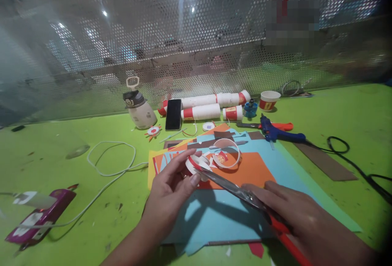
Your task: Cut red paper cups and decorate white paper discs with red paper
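Observation:
My left hand (171, 186) is closed around a small cut piece of paper cup (192, 164), white with a red band. The scissors (235, 190), with red handles, are in my right hand (290, 209), and their blade tips touch the cup piece. Just beyond lies a white ring (228, 153) cut from a cup, with small red and white scraps beside it. Beneath both hands, orange paper (254, 168) lies over light blue sheets (220, 217).
Behind the papers are stacked paper cups (202, 112), a phone (173, 115), a bottle (141, 110) and a single cup (268, 100). A blue glue gun (280, 133) with a black cord lies right. A purple power strip (43, 217) and white cable (101, 200) lie left.

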{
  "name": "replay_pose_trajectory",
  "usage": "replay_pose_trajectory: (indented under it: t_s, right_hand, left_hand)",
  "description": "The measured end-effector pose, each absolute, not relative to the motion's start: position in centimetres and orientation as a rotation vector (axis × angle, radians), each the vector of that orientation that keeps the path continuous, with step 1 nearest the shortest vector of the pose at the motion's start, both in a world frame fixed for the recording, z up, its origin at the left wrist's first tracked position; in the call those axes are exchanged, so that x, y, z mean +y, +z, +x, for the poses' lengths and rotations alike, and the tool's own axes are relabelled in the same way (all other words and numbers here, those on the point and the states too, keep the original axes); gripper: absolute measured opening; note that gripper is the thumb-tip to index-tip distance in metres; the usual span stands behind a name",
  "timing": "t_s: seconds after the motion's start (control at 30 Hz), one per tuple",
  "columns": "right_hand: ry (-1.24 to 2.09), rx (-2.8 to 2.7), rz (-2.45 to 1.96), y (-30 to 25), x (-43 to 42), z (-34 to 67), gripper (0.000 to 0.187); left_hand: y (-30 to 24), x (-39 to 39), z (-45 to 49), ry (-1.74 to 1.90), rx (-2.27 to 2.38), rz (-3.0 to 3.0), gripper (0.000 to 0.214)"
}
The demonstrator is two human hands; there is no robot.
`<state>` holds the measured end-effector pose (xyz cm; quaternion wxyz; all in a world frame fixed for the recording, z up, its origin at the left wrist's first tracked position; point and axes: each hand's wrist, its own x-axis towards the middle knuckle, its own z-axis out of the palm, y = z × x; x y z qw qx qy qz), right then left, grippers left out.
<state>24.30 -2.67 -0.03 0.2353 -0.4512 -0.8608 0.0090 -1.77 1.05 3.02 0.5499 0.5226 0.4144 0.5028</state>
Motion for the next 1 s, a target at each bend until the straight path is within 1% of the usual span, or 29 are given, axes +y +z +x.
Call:
replay_pose_trajectory:
  t_s: [0.2, 0.53, 0.63, 0.7, 0.87, 1.0]
  right_hand:
    - [0.004, -2.363, -1.245, -0.3, -2.9, 24.4, 0.052]
    - [0.077, -2.372, -1.271, -0.6, -3.0, 24.5, 0.057]
    - [0.113, -2.378, -1.281, -0.9, -3.0, 24.6, 0.062]
    - [0.076, -2.379, -1.254, -1.0, -3.0, 24.7, 0.065]
    - [-0.029, -2.367, -1.209, -0.9, -3.0, 24.7, 0.057]
    - [0.017, -2.36, -1.222, -1.0, -3.0, 24.5, 0.054]
  left_hand:
    - [3.0, 0.8, -1.6, 1.189, 1.036, 1.257, 0.036]
    - [3.4, 0.4, -1.0, 1.24, 1.013, 1.186, 0.032]
    - [3.5, 0.6, -1.2, 1.242, 0.995, 1.16, 0.029]
    - [3.6, 0.7, -1.3, 1.233, 0.984, 1.147, 0.028]
    - [3.9, 0.8, -1.4, 1.227, 0.943, 1.092, 0.026]
    - [3.9, 0.8, -1.2, 1.22, 0.937, 1.085, 0.024]
